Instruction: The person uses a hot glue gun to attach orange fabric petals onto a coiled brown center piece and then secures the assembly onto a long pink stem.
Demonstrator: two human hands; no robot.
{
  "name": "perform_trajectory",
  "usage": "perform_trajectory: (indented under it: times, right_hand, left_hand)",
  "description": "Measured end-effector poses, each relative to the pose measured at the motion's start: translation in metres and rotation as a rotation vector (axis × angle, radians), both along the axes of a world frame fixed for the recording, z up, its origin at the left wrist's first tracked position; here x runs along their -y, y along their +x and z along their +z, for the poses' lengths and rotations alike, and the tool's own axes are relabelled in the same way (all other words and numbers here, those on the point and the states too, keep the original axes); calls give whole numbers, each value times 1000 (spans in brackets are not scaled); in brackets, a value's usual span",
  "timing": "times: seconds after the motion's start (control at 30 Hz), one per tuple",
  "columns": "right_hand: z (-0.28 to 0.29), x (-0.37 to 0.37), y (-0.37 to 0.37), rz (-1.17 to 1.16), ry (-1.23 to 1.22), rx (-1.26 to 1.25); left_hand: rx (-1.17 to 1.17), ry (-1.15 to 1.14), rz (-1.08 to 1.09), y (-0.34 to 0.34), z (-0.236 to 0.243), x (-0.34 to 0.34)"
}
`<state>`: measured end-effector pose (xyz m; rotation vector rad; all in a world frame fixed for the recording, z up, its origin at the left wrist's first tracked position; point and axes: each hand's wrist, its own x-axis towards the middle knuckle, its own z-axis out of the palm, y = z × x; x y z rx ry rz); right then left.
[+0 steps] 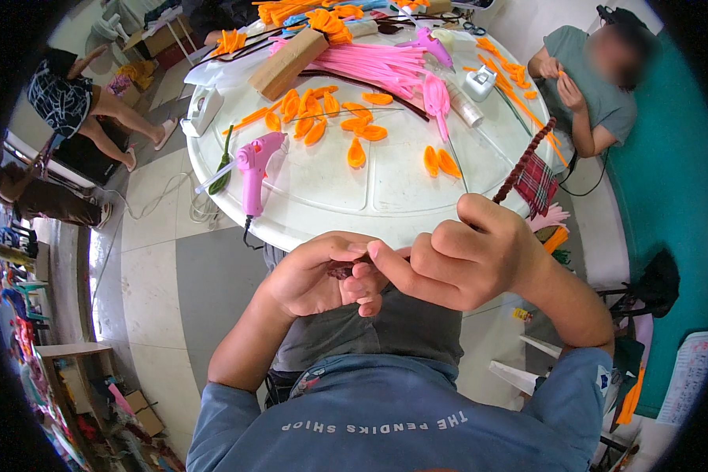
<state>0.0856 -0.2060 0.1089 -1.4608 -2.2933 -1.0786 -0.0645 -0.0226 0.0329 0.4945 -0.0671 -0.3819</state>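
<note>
A dark brown twisted pipe cleaner [525,160] runs through my right hand [472,256], its free end slanting up to the right over the table edge. My right fingers are closed round it, and the index finger reaches across to my left fingertips. Brown fuzzy coils [340,271] show in my left hand [311,271], pinched between thumb and fingers. Both hands are just off the table's near edge, above my lap. Whether the coils and the twisted length are one piece is hidden by my fingers. Orange petal-shaped loops [356,153] lie on the table beyond.
A pink glue gun [256,169] stands at the left of the round white table [322,200], its cord hanging off the edge. Farther back are a wooden block [289,63], pink pipe cleaners [370,67] and tape dispensers [480,82]. A co-worker [582,94] sits at the right.
</note>
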Motion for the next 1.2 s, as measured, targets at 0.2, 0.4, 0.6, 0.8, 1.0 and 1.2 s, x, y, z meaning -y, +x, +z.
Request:
perform_trajectory:
  times: [0.2,0.4,0.6,0.8,1.0,1.2]
  right_hand:
    - [-6,1,2,36,36,42]
    - [-11,5,6,50,65,79]
    - [-13,3,10,64,107,59]
    - [-15,4,13,50,122,-61]
    - [-12,3,11,22,23,-216]
    - [-8,-2,9,-43,-136,-508]
  left_hand:
    - [-73,65,31,-3,3,1]
    - [-32,-2,6,1,-4,5]
    - [-10,53,6,5,-4,4]
    - [8,142,48,8,-1,5]
    - [94,393,155,4,5,0]
    - [247,988,472,5,17,7]
